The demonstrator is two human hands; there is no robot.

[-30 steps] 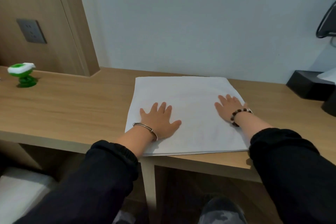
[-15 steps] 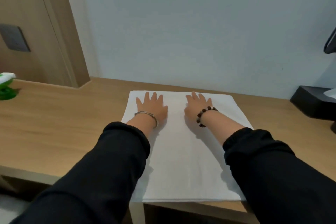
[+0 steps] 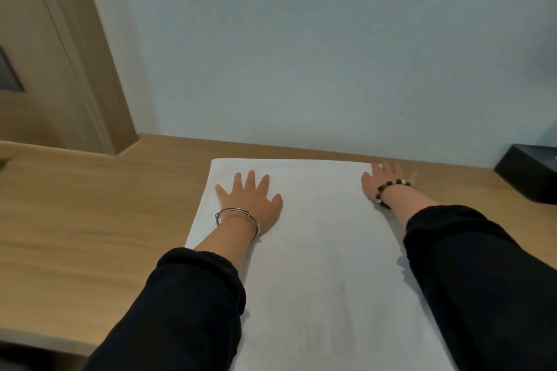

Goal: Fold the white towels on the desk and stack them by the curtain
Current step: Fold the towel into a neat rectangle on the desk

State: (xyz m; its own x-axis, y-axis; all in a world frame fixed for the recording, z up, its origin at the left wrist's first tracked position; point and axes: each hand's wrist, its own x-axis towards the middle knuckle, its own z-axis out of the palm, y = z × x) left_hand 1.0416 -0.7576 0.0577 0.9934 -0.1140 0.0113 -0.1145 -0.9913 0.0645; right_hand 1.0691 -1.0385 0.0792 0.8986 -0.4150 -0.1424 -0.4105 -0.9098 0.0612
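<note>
Two hands, one towel, one view to go on.

Head view: the white towel [image 3: 316, 250] lies spread flat on the wooden desk [image 3: 90, 220]. Its far edge is near the wall and its near end runs out of the bottom of the frame. The left hand [image 3: 253, 199] is palm down near the far-left corner, fingers splayed, grasping nothing. The right hand [image 3: 385, 181] lies flat at the far-right corner with straight fingers reaching past the cloth's edge, and it also grips nothing. A black box [image 3: 530, 172] sits apart at the right. No curtain is visible.

This is probably smoothing before a fold.

Risks:
- Uneven palm pressure could skew the cloth, so the corners would not meet.
- The near end may overhang the desk front, and its weight could drag the towel off once the palms lift.
- The bangle [image 3: 238, 215] might snag.
</note>
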